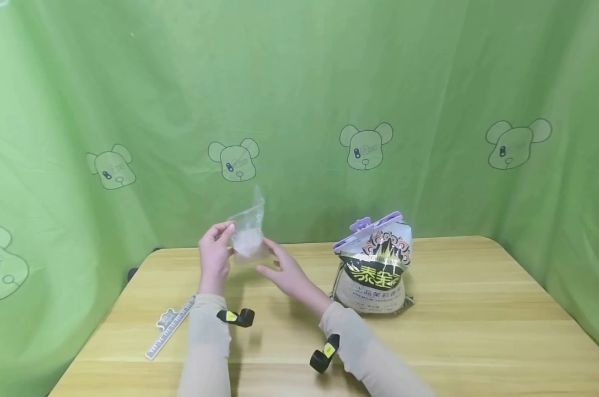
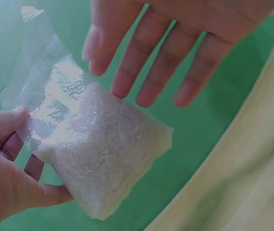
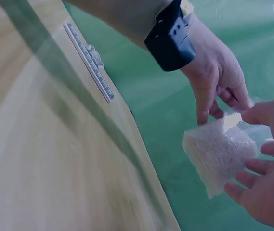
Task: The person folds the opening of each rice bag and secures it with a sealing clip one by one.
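A small clear plastic bag (image 1: 248, 238) of white rice is up above the far part of the table. My left hand (image 1: 216, 253) pinches its left edge between thumb and fingers. In the left wrist view the rice (image 2: 110, 144) fills the lower part of the bag, and the upper film is loose and shiny. My right hand (image 1: 291, 274) is at the bag's right side with its fingers extended. Its fingertips (image 2: 120, 89) lie close along the bag's edge in that view, and the right wrist view shows the same hand (image 3: 271, 168) beside the bag.
A large printed rice bag (image 1: 373, 281), its top folded under a purple sealing clip (image 1: 371, 229), stands right of my right hand. A piano-key patterned clip (image 1: 170, 328) lies left of my left forearm on the wooden table (image 1: 478, 331). Green curtain (image 1: 299, 82) hangs behind.
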`<state>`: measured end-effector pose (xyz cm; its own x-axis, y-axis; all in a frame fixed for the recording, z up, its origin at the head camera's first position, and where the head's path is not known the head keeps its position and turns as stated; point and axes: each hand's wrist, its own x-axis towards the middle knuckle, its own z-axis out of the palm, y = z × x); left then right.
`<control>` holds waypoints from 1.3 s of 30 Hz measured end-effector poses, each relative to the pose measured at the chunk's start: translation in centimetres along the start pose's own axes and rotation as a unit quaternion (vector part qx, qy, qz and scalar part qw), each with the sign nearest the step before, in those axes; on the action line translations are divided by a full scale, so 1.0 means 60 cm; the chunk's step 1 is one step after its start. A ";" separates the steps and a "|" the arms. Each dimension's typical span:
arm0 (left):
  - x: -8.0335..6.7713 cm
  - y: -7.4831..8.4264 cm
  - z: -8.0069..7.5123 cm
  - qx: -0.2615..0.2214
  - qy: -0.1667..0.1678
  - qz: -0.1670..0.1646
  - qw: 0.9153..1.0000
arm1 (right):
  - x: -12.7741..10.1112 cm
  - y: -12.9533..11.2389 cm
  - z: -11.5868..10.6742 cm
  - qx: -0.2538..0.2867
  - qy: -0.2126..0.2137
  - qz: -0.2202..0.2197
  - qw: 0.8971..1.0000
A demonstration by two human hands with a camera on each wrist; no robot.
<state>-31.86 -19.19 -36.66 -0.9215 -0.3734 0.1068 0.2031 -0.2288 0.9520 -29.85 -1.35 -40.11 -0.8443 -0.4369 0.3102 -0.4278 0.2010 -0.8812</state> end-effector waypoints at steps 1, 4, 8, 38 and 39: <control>-0.002 0.000 0.002 0.000 -0.002 -0.002 1.000 | -0.003 0.000 -0.002 0.017 0.003 0.005 1.000; -0.007 -0.002 0.009 -0.002 -0.008 -0.011 1.000 | -0.011 -0.001 -0.009 0.063 0.010 0.024 0.998; -0.016 -0.005 0.018 -0.002 -0.016 -0.010 1.000 | -0.026 -0.003 -0.021 0.114 0.005 0.046 0.992; -0.109 -0.057 0.045 -0.042 -0.071 -0.046 0.996 | -0.157 -0.014 -0.059 0.175 -0.019 0.165 0.970; -0.111 -0.060 0.045 -0.044 -0.072 -0.048 0.995 | -0.161 -0.014 -0.057 0.176 -0.016 0.170 0.969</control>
<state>-27.36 -13.43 -40.04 -0.9747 -0.2148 0.0618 0.1335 -0.3382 0.9316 -22.44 5.71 -41.17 -0.9040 -0.4267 -0.0258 0.0151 0.0283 -0.9995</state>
